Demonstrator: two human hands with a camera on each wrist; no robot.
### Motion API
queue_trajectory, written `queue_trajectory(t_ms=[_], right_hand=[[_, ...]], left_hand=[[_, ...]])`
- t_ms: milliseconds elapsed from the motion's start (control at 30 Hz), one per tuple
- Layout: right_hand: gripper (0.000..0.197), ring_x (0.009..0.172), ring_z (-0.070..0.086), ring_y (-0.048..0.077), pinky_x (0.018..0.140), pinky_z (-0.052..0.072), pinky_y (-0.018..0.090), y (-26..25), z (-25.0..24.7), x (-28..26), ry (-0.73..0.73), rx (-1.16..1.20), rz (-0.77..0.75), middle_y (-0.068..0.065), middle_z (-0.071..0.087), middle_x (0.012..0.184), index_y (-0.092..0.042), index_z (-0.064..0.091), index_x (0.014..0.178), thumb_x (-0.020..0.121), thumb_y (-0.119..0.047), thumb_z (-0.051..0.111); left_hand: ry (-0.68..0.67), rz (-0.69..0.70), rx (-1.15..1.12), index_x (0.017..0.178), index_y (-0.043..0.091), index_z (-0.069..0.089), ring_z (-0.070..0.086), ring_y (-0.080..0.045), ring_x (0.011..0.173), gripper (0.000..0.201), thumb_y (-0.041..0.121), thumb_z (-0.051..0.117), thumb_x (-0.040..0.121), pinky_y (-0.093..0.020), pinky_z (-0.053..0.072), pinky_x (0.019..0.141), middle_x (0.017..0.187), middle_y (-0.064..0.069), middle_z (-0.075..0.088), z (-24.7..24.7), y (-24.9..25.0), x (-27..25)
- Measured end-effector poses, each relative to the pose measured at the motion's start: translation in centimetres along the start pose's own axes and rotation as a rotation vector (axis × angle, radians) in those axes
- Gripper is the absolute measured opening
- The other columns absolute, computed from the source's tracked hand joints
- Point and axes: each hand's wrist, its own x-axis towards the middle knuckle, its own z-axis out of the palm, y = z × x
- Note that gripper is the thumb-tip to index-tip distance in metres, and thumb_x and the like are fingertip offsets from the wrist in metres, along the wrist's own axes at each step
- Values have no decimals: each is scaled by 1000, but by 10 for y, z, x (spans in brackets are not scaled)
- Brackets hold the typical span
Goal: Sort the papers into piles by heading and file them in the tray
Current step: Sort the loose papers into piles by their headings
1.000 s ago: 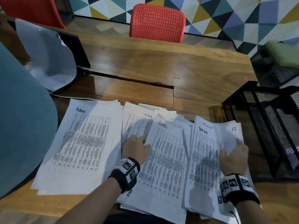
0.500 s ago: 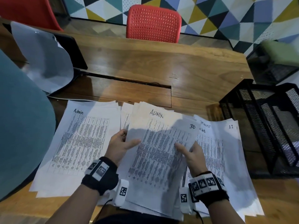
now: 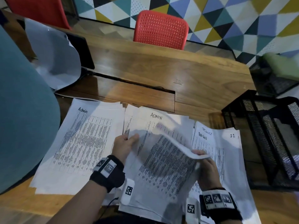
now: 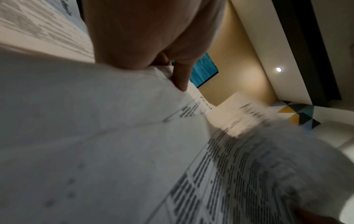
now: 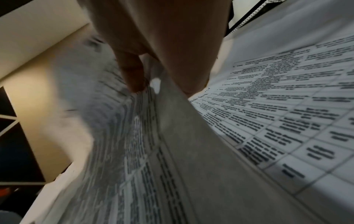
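Observation:
Three groups of printed sheets lie on the wooden table (image 3: 202,81). An "Admin" pile (image 3: 84,143) is at the left, a middle stack (image 3: 161,159) topped by a sheet headed "ADMIN", and a "Task List" pile (image 3: 226,143) numbered 11 at the right. My left hand (image 3: 127,141) pinches the middle stack's left edge (image 4: 166,75), thumb on top. My right hand (image 3: 202,157) pinches the top sheet's right edge (image 5: 151,84) and curls it up and inward. A black wire mesh tray (image 3: 267,135) stands at the right.
A red chair (image 3: 161,29) stands behind the table. A dark monitor with a grey sheet (image 3: 55,54) draped on it is at the back left. A large teal shape (image 3: 21,110) fills the left edge. A cable slot (image 3: 129,84) crosses the table's middle.
The right hand left the Task List pile and took the ADMIN sheet's right edge, now curling it up. The left hand shifted to the stack's left edge.

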Motion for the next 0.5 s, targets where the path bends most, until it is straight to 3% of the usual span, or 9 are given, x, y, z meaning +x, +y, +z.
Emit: queue_trajectory(t_ms=[67, 133, 233, 333, 367, 433, 500], right_hand=[[5, 85, 68, 22, 73, 55, 31, 1, -1, -1, -74, 24, -31, 8, 72, 88, -11, 74, 78, 76, -12, 70], [34, 91, 69, 30, 74, 57, 37, 4, -2, 0, -79, -4, -40, 12, 72, 99, -6, 69, 96, 67, -16, 83], [56, 98, 68, 34, 81, 57, 44, 5, -2, 4, -58, -39, -58, 17, 70, 109, -2, 57, 119, 68, -8, 77], [70, 89, 69, 29, 72, 58, 36, 7, -1, 4, -11, -44, -75, 11, 73, 98, -4, 66, 104, 47, -35, 93], [57, 87, 67, 29, 70, 58, 36, 9, -2, 5, 11, -43, -83, 10, 73, 93, -8, 71, 95, 50, -35, 92], [9, 90, 65, 31, 72, 54, 39, 8, -2, 4, -11, 24, -116, 9, 74, 94, -15, 73, 75, 69, -17, 79], [11, 101, 67, 33, 81, 53, 45, 8, -5, 5, -120, 157, -106, 16, 71, 111, -16, 66, 64, 72, -16, 73]], left_hand=[[3, 8, 2, 100, 14, 77, 70, -25, 102, 18, 25, 76, 86, -41, 56, 92, 104, -5, 77, 0, 1, -1], [-8, 28, -12, 97, 13, 76, 71, -23, 99, 15, 23, 76, 86, -32, 58, 81, 100, -4, 77, 0, 4, -2], [-26, 10, -28, 101, 15, 77, 69, -22, 104, 26, 37, 70, 90, -40, 55, 92, 103, -2, 77, 0, 7, -3], [-3, -21, -82, 98, 15, 79, 67, -25, 112, 28, 39, 71, 88, -44, 49, 103, 106, -3, 77, 0, 7, 1], [1, -16, -102, 99, 13, 78, 66, -25, 114, 28, 38, 71, 88, -45, 47, 105, 109, -5, 76, 0, 8, 0], [19, -6, -130, 108, 10, 75, 60, -25, 123, 37, 40, 74, 86, -48, 42, 110, 127, -9, 68, 2, 8, 0], [26, 1, -169, 111, 7, 73, 60, -25, 124, 43, 38, 77, 82, -44, 46, 108, 133, -12, 64, 2, 7, 2]])
